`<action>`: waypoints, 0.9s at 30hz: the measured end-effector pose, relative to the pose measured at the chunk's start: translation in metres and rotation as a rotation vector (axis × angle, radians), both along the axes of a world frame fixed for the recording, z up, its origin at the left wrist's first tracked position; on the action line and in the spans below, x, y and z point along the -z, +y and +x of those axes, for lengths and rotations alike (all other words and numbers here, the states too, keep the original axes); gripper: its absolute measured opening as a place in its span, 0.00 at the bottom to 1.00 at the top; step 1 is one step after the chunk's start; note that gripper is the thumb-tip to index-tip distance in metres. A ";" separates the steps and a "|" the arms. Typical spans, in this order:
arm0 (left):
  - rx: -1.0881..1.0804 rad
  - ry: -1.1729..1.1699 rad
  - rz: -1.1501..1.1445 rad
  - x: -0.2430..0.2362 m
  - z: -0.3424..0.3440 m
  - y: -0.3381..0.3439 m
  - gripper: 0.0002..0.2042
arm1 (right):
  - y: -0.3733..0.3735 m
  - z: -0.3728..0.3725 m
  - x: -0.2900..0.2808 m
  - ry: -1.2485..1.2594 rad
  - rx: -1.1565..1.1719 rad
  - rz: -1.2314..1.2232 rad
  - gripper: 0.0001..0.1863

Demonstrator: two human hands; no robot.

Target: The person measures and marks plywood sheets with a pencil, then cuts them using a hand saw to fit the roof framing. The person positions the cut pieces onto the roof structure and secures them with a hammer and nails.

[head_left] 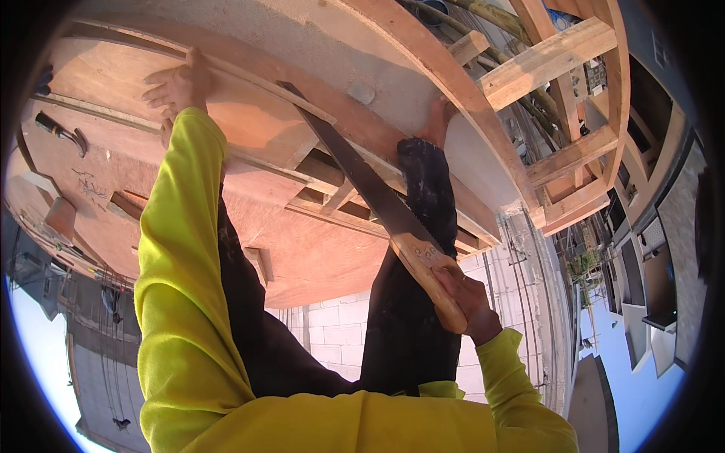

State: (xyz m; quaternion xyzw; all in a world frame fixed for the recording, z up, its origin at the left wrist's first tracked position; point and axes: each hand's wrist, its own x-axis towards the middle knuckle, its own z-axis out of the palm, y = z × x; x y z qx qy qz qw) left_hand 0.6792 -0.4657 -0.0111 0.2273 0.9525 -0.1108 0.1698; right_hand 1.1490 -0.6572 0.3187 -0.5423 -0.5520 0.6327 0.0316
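Observation:
My right hand (pixel 470 300) is closed round the wooden handle of a handsaw (pixel 353 175). Its long dark blade slants up and to the left, across a timber-framed plywood panel (pixel 257 113). The blade's tip lies beside the end of a thin wooden strip (pixel 302 106); from here I cannot tell whether the teeth touch wood. Farther left, my left hand (pixel 183 84) rests on the panel near that strip, fingers spread and holding nothing. The panel's near end shows open gaps between battens, below the blade.
A hammer (pixel 64 130) lies on the plywood sheet (pixel 302 257) at the left. My bare foot (pixel 438 121) is beyond the saw. Timber formwork with crosspieces (pixel 551 64) rises at the right. A pale block wall (pixel 332 332) and thin steel bars (pixel 529 302) stand below.

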 end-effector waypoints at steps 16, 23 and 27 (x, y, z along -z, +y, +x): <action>-0.011 -0.070 -0.050 -0.015 0.008 0.009 0.65 | 0.097 -0.111 0.017 -0.017 -0.022 0.040 0.33; -0.003 -0.130 -0.022 -0.012 0.031 0.012 0.63 | 0.111 -0.094 -0.015 -0.170 0.090 -0.139 0.32; -0.038 -0.126 0.048 -0.031 -0.015 -0.012 0.56 | 0.092 0.011 -0.219 -0.560 -0.320 0.044 0.19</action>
